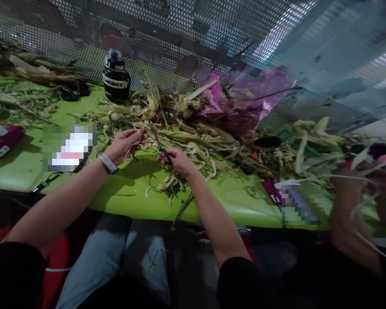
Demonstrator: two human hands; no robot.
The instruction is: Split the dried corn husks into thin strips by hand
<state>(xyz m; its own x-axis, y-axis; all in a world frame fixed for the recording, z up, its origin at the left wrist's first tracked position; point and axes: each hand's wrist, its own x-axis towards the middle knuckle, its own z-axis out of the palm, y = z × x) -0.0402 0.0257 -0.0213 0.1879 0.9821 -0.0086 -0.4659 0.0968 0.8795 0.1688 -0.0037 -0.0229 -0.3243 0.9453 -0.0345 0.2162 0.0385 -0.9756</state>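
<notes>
My left hand, with a light watch on the wrist, is closed in a pinch over the table. Between its fingertips are thin, dry plant strips, partly hidden by the fingers. My right hand grips black-handled scissors, their blades pointing up and away, a little to the right of my left hand. Just beyond both hands lies a loose heap of pale green and yellowish corn husks. Small cut scraps are scattered on the green tabletop in front of me.
A black bottle stands behind the heap, beside a perforated metal screen. A pink plastic bag sits at the back right. Phones lie left and right. Another person's arm works at far right; a tissue pack lies left.
</notes>
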